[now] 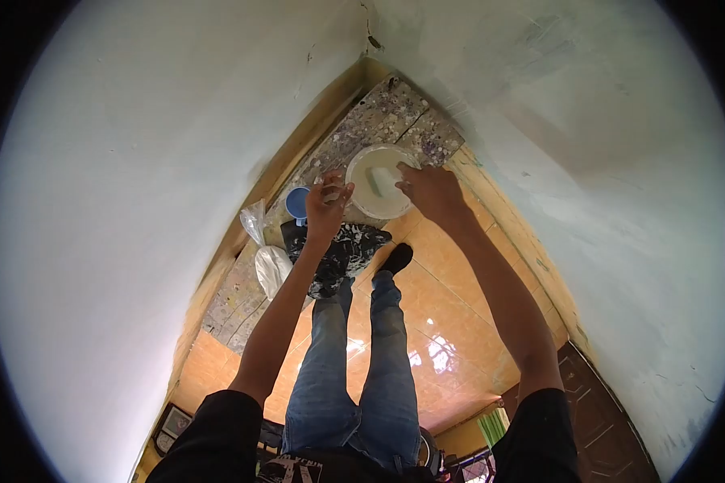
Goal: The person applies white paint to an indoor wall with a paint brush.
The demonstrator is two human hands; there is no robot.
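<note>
A round white bucket (351,193) with pale, whitish contents stands on a paint-spattered board. Inside it shows a greenish-grey strip (374,182), whose kind I cannot make out. My right hand (437,193) is closed at the bucket's right rim, its fingertips pinched over the edge; what they hold is hidden. By the left rim is my left hand (327,206), its fingers curled but apart, with nothing visible in them. Just left of that hand sits a blue mug (296,203).
A clear plastic bag of white powder (273,270) lies left on the spattered board (370,113). Black paint-stained cloth (342,258) lies below the bucket. Pale walls meet at the corner ahead. Orange floor tiles (451,298) are farther down, with a brown door (604,410) lower right.
</note>
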